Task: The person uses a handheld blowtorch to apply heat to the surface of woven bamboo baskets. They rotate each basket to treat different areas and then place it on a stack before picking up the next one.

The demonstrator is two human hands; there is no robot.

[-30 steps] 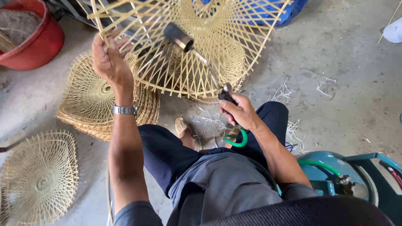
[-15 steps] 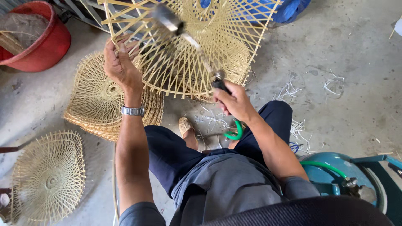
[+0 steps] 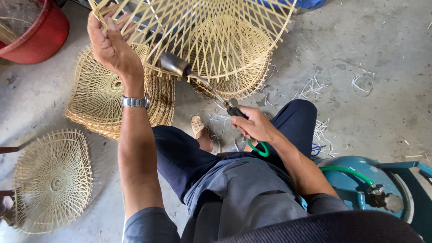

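While the left hand is gripping the woven bamboo frame by its left edge, the right hand is closing around the gas torch handle. Torch nozzle is pointing under the frame.

The woven frame occupies the upper centre, with a basket stack below-left on the floor, a single basket at lower left, a tub upper left, and a gas cylinder lower right.
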